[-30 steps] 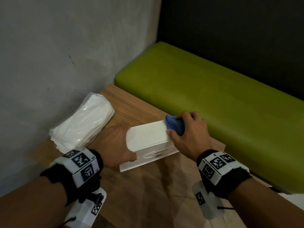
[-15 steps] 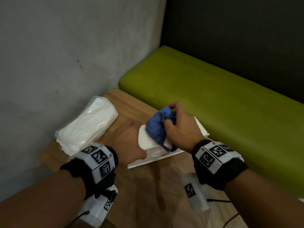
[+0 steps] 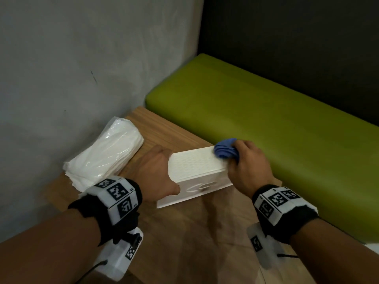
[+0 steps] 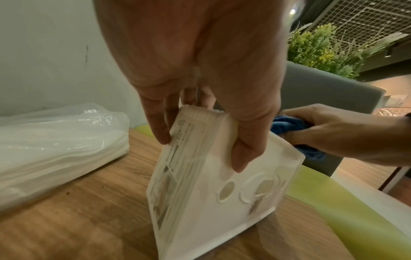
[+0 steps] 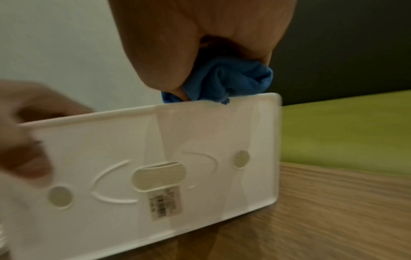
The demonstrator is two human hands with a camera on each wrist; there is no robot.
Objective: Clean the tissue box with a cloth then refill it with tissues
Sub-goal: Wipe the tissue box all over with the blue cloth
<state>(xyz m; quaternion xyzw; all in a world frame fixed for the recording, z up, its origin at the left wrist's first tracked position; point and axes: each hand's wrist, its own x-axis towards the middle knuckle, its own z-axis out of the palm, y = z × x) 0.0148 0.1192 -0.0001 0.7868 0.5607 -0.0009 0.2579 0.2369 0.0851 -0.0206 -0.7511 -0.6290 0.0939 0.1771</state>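
I see a wooden table point(image 3: 168, 138) in a corner, with a green bench point(image 3: 256, 119) behind it; a white tissue box point(image 3: 194, 167) stands on its side on the table; my left hand point(image 3: 155, 173) grips its left end; my right hand point(image 3: 248, 169) holds a bunched blue cloth point(image 3: 225, 151) pressed on the box's top right corner; a wrapped pack of tissues point(image 3: 104, 156) lies by the wall.

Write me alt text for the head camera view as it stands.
A right hand presses a bunched blue cloth onto the upper face of a white tissue box lying on its side on a wooden table, while the left hand grips the box's left end. A plastic-wrapped pack of tissues lies left, by the wall.
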